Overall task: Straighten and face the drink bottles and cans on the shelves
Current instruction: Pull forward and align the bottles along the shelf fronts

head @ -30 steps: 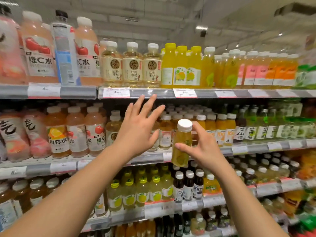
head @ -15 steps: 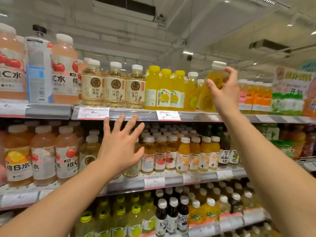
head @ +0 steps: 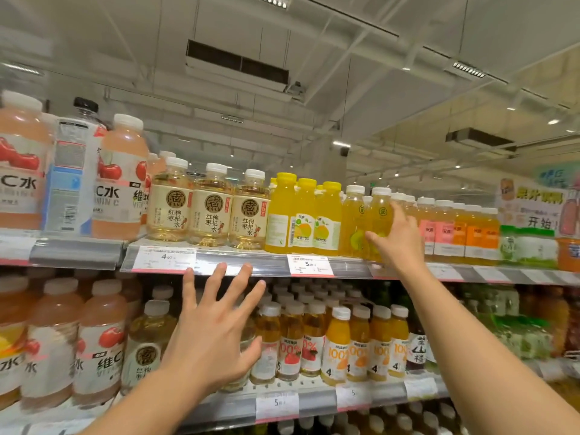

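Note:
My right hand [head: 396,237] grips a yellow-green juice bottle [head: 378,215] with a white cap, standing upright on the top shelf [head: 251,265] beside a matching bottle [head: 353,221]. Yellow-capped lemon drinks [head: 303,216] stand to their left, then three pale jujube-water bottles [head: 209,210]. My left hand [head: 213,334] hovers open, fingers spread, in front of the second shelf, just below the top shelf's price rail, touching nothing.
Large pink vitamin-water bottles [head: 120,180] and a blue-labelled bottle [head: 70,171] fill the top shelf's left. Pink and orange juices [head: 461,230] line its right. The second shelf holds small 100% juice bottles [head: 337,343]. A yellow promotional sign [head: 533,208] hangs at far right.
My right hand carried the juice bottle up from the second shelf level and set it upright on the top shelf. The left hand stayed open and rose slightly; the view tilted upward.

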`<control>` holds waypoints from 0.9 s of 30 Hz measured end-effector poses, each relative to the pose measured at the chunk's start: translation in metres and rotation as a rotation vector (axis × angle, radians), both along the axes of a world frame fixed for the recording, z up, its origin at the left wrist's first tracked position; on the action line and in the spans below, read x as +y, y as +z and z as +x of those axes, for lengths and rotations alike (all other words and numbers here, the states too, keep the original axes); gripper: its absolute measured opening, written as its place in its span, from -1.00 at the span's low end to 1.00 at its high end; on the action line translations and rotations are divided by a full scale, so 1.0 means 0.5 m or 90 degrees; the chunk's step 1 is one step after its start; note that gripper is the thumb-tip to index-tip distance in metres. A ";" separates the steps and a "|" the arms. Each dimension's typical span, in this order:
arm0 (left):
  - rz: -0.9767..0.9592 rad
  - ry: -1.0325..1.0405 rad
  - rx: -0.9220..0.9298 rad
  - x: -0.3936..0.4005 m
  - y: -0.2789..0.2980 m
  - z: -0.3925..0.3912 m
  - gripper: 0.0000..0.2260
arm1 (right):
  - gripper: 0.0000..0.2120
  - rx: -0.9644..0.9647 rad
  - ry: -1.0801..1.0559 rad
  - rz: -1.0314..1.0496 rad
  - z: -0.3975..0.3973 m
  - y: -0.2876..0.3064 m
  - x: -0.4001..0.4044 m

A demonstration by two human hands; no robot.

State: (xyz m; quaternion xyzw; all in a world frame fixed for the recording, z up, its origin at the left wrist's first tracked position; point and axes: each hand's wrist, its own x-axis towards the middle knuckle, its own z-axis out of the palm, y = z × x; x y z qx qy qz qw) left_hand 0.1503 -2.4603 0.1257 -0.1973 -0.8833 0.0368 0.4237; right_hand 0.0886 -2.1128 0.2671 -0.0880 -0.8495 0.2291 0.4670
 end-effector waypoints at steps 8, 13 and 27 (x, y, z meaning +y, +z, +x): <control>0.020 -0.017 -0.001 -0.001 -0.001 -0.002 -0.27 | -0.48 0.106 -0.066 -0.027 0.017 -0.104 -0.027; 0.010 -0.012 -0.014 -0.003 0.001 -0.002 -0.28 | -0.59 0.117 -0.033 -0.056 0.035 -0.146 -0.043; -0.022 -0.037 -0.212 -0.025 0.067 0.069 -0.32 | -0.39 -0.022 0.022 0.148 0.117 -0.260 -0.212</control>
